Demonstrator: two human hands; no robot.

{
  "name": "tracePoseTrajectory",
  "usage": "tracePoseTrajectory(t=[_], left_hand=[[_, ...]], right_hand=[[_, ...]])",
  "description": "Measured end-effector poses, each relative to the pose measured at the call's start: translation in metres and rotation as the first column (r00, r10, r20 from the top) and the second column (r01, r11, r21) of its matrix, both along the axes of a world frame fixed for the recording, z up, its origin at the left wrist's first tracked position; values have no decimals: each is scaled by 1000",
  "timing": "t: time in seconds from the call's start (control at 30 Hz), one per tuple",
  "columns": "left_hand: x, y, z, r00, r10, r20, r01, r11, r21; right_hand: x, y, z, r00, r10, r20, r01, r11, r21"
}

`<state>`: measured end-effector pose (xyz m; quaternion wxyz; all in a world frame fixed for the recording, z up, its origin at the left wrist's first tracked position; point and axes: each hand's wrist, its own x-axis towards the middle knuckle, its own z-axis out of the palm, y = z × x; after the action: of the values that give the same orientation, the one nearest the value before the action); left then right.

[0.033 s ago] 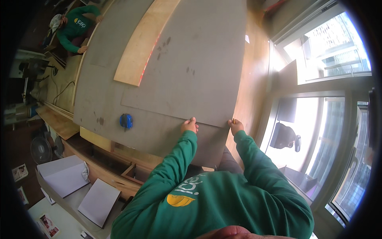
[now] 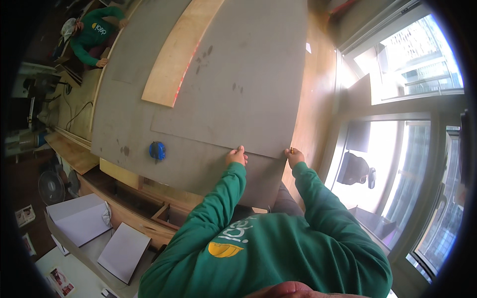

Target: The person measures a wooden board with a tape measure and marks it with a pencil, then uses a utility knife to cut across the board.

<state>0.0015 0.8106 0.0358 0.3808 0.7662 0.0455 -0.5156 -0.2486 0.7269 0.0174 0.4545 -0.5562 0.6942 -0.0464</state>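
Observation:
A large grey sheet [image 2: 248, 99] lies on top of another grey surface [image 2: 198, 164], its near edge reaching across in front of me. My left hand [image 2: 237, 156] is closed at that edge, thumb on top, with the sheet's rim pinched in it. At the sheet's near right corner, my right hand [image 2: 295, 156] is closed with its fingertips on the corner. A small gold-coloured bit shows at these fingers; I cannot make out what it is. To the left of my left hand sits a blue rounded tool [image 2: 157, 150] that looks like a tape measure.
A pale wooden board [image 2: 183, 54] with a red-marked edge lies across the sheet. Beyond the far left edge a person in green [image 2: 97, 32] rests hands there. Windows [image 2: 387, 164] line the right. White panels [image 2: 124, 252], an open wooden frame [image 2: 134, 198] and a fan [image 2: 51, 186] are lower left.

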Motion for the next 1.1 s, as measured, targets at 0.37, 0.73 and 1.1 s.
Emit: tracePoseTrajectory(t=[0.37, 0.73, 1.1], left_hand=[[-2, 8, -8, 999, -35, 21, 35, 999, 1], [21, 18, 13, 991, -133, 1, 133, 990, 47], [297, 128, 42, 84, -491, 867, 390, 817, 425]], right_hand=[[-4, 5, 5, 1000, -10, 23, 11, 1000, -5], [-17, 11, -20, 995, 54, 87, -48, 996, -69], [-96, 64, 18, 983, 129, -128, -153, 968, -198]])
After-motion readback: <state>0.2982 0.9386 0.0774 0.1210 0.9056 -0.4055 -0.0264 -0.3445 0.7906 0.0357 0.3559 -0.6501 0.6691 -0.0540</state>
